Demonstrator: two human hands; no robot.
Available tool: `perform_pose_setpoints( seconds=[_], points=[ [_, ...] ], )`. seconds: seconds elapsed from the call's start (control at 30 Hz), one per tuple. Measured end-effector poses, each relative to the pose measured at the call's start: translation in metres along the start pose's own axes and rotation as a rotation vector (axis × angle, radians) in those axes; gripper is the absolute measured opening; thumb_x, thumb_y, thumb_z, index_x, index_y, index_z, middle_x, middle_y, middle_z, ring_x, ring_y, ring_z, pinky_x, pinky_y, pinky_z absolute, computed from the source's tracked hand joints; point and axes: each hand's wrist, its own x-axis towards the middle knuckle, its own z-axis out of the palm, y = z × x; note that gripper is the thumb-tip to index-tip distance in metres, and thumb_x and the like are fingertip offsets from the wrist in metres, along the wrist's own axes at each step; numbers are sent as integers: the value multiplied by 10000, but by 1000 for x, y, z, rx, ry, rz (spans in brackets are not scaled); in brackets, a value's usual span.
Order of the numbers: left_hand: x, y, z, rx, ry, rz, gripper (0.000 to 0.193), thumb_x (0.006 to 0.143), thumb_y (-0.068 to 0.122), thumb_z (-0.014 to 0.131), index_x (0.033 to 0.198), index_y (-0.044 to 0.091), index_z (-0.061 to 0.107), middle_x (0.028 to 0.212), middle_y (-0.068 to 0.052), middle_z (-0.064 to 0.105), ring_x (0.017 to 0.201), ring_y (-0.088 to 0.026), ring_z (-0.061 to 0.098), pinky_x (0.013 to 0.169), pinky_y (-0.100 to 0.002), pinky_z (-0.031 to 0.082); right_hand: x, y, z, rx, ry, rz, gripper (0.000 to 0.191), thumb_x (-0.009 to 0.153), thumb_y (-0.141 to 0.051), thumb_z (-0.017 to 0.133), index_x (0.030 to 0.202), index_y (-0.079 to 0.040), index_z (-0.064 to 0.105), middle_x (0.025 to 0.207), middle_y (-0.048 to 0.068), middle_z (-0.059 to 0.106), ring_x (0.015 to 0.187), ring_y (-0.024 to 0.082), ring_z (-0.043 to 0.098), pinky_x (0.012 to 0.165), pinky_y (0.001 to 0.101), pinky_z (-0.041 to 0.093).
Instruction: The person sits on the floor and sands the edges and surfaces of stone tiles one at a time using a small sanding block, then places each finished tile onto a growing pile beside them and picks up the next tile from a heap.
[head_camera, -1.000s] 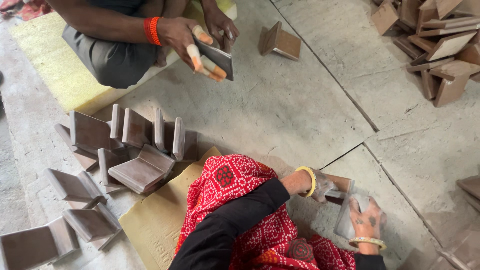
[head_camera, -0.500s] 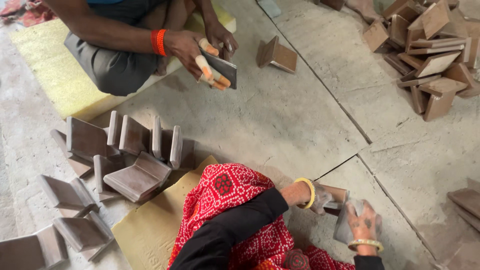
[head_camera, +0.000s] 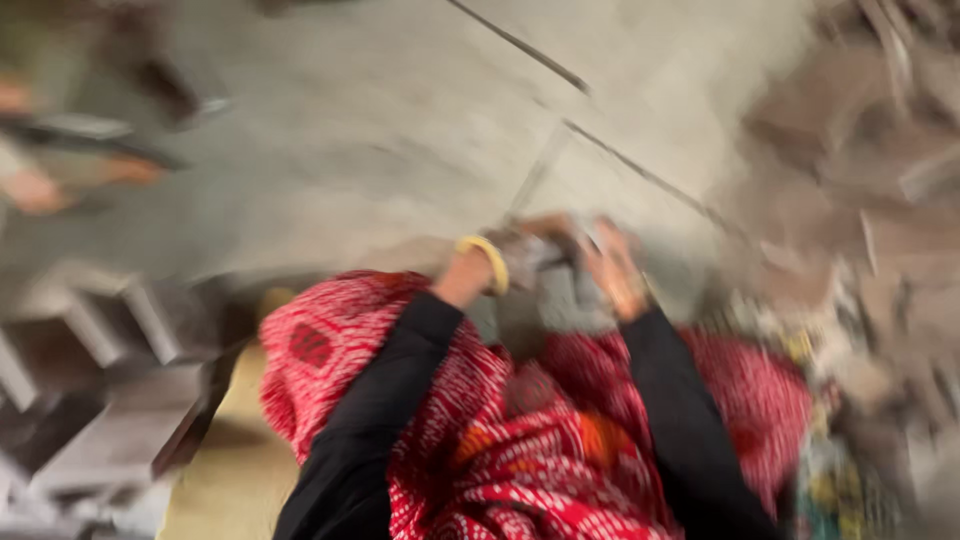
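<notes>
The view is strongly blurred by motion. My left hand (head_camera: 478, 270), with a yellow bangle at the wrist, and my right hand (head_camera: 612, 272) meet over my red patterned lap. Between them they grip a grey-brown flat piece (head_camera: 552, 285), about the size of a tile; its exact shape is lost in the blur. Both my arms wear black sleeves.
Brown angled tile pieces (head_camera: 110, 340) stand in a cluster on the concrete floor at the left. A heap of similar pieces (head_camera: 880, 180) lies at the right. Another person's hand (head_camera: 35, 190) shows at the far left edge. A yellowish mat (head_camera: 225, 480) lies under me.
The camera has swung sharply, and the picture has blurred. My two hands have come together in front of me on the piece. The other person has slid to the left edge.
</notes>
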Motion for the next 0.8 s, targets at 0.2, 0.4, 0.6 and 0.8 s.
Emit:
perform_pose_setpoints(
  seconds=[0.2,0.4,0.6,0.8],
  points=[
    [-30,23,-38,40,-123,-18,585,872,583,677,1205,103,667,1161,-203,725,1057,-393,693,920,-486,563,-25,-27,-15,-645,332,-445,510,885,-229,657,1379,-126,582,1311,108,684,1232,275,656,1067,385,503],
    [-38,7,-37,-105,-16,-3,713,800,496,702,1427,186,562,1172,-210,699,1065,-419,658,929,-503,523,-105,-33,-31,550,172,-407,308,972,-330,716,1130,-67,738,996,180,763,886,313,736,840,412,582],
    [-32,-21,1,5,161,105,723,797,546,781,1322,125,516,1275,-226,664,1105,-426,648,945,-509,522,-57,-26,-27,681,305,-197,378,991,-364,701,1023,12,704,926,180,751,814,321,727,777,419,565],
    [-42,10,-39,-119,-174,-113,784,819,325,739,1526,289,402,1284,-181,663,1139,-394,649,976,-488,527,20,-55,4,464,415,-165,403,1045,-398,640,960,-7,686,865,196,715,761,368,688,738,444,558]
  ],
)
